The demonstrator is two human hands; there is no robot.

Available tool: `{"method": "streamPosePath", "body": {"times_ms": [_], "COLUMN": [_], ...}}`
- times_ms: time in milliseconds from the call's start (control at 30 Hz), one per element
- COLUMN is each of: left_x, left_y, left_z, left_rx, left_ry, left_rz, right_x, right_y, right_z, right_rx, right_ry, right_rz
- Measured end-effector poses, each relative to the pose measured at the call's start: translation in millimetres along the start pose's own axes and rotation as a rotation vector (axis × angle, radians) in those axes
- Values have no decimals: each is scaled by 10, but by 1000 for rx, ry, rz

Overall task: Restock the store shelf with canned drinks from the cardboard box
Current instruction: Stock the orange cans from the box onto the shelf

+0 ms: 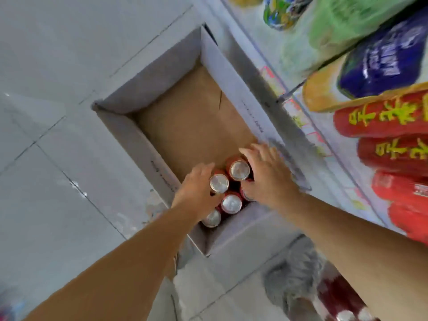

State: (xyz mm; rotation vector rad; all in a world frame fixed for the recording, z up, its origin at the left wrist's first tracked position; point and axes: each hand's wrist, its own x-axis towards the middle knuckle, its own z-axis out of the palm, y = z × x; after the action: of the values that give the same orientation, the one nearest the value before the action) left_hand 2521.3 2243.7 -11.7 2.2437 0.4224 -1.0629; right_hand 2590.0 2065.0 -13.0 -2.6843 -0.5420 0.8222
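An open cardboard box (162, 93) sits on the tiled floor beside the shelf, its brown bottom mostly bare. Several red cans with silver tops cluster in its near corner. My left hand (196, 191) wraps around the side of one red can (218, 183). My right hand (266, 174) reaches in from the right, fingers spread around another red can (239, 170), its thumb against a partly hidden can below. Two more cans (231, 203) stand just nearer to me.
The store shelf (298, 117) runs along the right, holding red packs with yellow lettering (382, 117), a blue bag (382, 63) and green packs (347, 26). Grey floor tiles (58, 112) lie to the left. A grey furry thing (294, 279) is near my right forearm.
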Motion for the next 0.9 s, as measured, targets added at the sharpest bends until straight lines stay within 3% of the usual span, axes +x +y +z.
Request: {"method": "streamPosePath", "body": {"times_ms": [100,233,333,500,667,800,900], "left_x": [320,535,548,436,-189,-1143,-2002], "left_y": [-83,-160,-179,-154,174,719,1293], "left_z": [264,508,530,366,-299,-1111,-1820], "left_rx": [105,120,62,-77,-179,-227,-202], "left_ry": [-21,-78,-24,52,161,229,214], "left_rz": [-3,-46,-24,-54,-59,-30,56], "right_x": [168,227,271,274,-140,-834,-1452], "right_y": [157,286,270,195,-104,-538,-926], "right_z": [347,744,854,704,-208,-1463,-2542], "right_rx": [-203,-292,-277,-126,143,414,468], "right_ry": [-25,-5,93,80,141,156,294], "right_rz": [-116,-117,-83,-47,10,199,203]}}
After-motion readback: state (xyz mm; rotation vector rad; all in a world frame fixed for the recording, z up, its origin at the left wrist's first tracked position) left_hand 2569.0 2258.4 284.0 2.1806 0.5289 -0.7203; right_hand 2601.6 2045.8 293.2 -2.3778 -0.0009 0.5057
